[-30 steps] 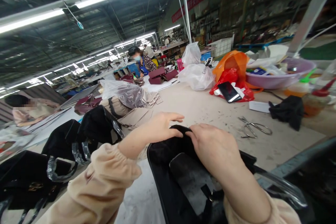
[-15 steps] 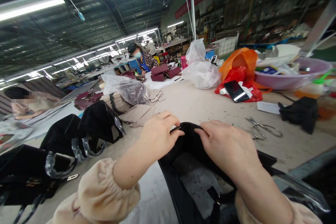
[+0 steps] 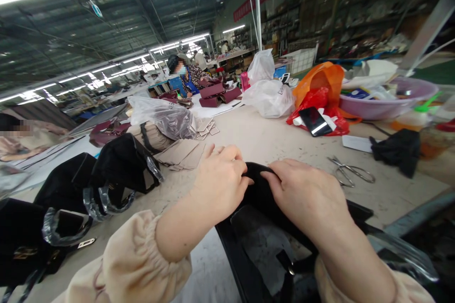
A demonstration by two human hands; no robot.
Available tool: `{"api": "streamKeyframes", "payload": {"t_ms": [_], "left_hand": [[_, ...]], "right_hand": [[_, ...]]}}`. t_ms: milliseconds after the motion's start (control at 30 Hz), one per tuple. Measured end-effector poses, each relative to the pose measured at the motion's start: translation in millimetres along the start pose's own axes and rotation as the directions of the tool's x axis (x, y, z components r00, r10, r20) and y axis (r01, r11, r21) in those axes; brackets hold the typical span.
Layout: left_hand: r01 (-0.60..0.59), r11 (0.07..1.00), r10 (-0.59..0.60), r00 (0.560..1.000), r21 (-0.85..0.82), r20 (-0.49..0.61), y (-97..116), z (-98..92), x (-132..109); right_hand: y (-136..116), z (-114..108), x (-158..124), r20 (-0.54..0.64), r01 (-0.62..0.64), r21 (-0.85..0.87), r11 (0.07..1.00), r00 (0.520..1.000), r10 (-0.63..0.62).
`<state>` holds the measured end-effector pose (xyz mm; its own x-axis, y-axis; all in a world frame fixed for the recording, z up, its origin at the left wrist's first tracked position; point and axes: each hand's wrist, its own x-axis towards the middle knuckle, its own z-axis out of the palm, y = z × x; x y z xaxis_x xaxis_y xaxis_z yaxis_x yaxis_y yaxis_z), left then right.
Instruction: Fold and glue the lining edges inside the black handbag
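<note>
A black handbag [image 3: 259,236] stands open on the worktable right in front of me. My left hand [image 3: 220,182] is closed, pinching the bag's far top edge. Close beside it, my right hand [image 3: 307,196] is curled and grips the same edge from the right side. The two hands nearly touch at the middle of the rim. Both wrists come out of beige elastic-cuffed sleeves. The bag's dark lining shows below my hands.
Several finished black bags [image 3: 117,165] with plastic-wrapped handles line the left. Scissors [image 3: 350,173], a black cloth [image 3: 396,149], a phone on red plastic [image 3: 314,120], a purple basin [image 3: 387,99], cardboard pieces [image 3: 181,151] and white bags [image 3: 268,97] lie beyond. Other workers sit further back on the left.
My left hand went from fingers stretched out over the bag's edge to a closed pinch on it. Both hands have drawn closer together at the rim.
</note>
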<state>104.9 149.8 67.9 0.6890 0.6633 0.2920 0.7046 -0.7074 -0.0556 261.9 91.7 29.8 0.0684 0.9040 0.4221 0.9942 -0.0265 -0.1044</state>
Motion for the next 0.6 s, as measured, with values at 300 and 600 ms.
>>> {"api": "streamKeyframes", "payload": {"t_ms": [300,600], "left_hand": [[0.116,0.936,-0.116,0.993,-0.332,0.022,-8,8.1,-1],[0.197,0.950,-0.192,0.980,-0.244,0.044,-10,8.3,3]], "right_hand": [[2,2,2,0.010,-0.012,0.013,1.000,1.000,0.012],[-2,2,1,-0.004,0.013,0.027,1.000,1.000,-0.013]]}}
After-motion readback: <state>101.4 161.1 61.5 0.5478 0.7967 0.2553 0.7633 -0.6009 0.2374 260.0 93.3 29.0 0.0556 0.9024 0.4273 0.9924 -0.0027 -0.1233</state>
